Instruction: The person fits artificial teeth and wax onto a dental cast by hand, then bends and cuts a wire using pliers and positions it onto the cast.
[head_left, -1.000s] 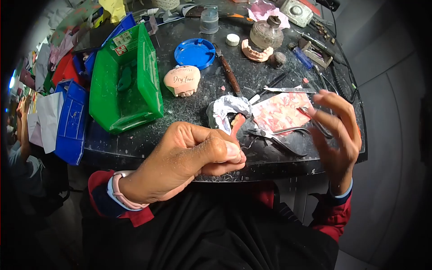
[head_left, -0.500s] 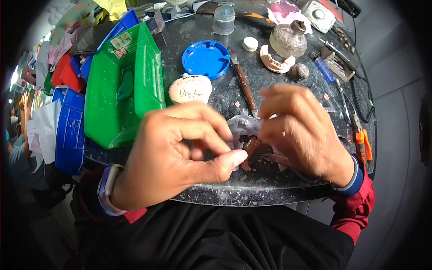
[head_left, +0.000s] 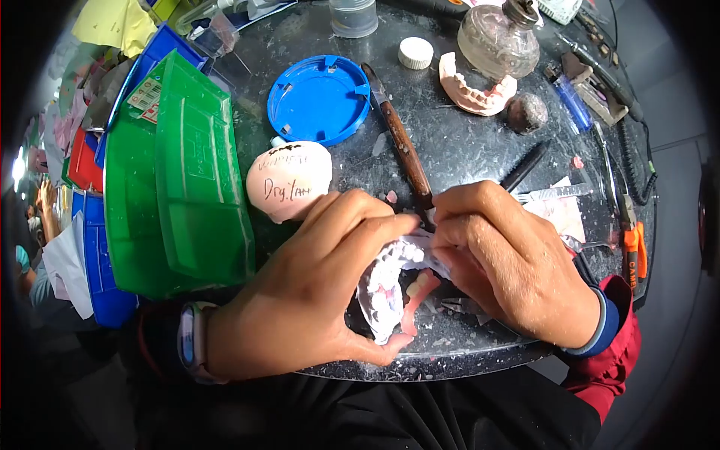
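Observation:
A white, arch-shaped dental cast [head_left: 384,289] with tooth shapes along its ridge is gripped between the thumb and fingers of my left hand [head_left: 300,281]. Closed fingers of my right hand [head_left: 506,259] meet the far right edge of the cast; what they pinch is hidden. Just right of the cast is a pink denture piece [head_left: 421,296] with a few pale teeth. Beyond my hands lies a wood-handled knife [head_left: 405,146]. A black pen-like handle [head_left: 526,165] shows behind my right hand; whether it is held I cannot tell.
On the left stands a green bin [head_left: 199,172], near a pink cast base [head_left: 289,180] with handwriting and a blue lid [head_left: 319,97]. Farther back are a white cap [head_left: 415,52], a dental model [head_left: 476,90], a glass burner [head_left: 499,37] and a dark ball [head_left: 527,112]. Orange-handled pliers [head_left: 636,251] lie right.
My left hand has moved down and closed around the white cast, now more visible. My right hand has shifted right and down. The camera view is closer to the table.

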Available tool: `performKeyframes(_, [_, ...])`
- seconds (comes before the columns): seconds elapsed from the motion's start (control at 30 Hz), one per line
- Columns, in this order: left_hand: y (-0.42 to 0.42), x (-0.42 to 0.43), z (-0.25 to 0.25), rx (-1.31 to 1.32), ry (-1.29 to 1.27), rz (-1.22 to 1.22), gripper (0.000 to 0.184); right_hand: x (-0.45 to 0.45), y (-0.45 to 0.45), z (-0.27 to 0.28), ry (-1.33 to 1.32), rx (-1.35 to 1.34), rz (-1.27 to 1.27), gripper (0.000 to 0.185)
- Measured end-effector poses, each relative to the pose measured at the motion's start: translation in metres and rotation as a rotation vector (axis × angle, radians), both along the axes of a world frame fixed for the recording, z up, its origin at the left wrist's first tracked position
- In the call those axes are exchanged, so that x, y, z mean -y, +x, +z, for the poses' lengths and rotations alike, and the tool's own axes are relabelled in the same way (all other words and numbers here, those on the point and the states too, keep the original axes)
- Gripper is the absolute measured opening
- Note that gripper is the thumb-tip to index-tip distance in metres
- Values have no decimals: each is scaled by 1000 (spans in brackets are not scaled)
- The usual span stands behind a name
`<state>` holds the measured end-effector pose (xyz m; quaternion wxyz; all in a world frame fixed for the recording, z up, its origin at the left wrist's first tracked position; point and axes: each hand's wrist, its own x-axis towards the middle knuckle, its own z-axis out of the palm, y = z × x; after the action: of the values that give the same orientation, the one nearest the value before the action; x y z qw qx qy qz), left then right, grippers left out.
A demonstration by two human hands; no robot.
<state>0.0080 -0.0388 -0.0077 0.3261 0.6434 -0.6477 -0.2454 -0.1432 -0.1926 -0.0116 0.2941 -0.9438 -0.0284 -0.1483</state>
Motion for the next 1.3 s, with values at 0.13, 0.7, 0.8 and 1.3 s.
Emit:
performKeyframes(0.13, [-3, 1, -2, -36, -25, 30, 77, 0, -2, 0, -55, 37, 14, 26])
performKeyframes(0.7, [-6, 0, -17, -324, -273, -105, 52, -7, -3, 5, -260, 418, -3, 15])
performKeyframes(0.8, [-8, -2, -18, -262, -278, -80, 54, -7, -4, 5, -287, 450, -10, 17])
performKeyframes(1.3, [-7, -2, -21, -432, -269, -92, 64, -3, 0, 11, -116, 452, 40, 21])
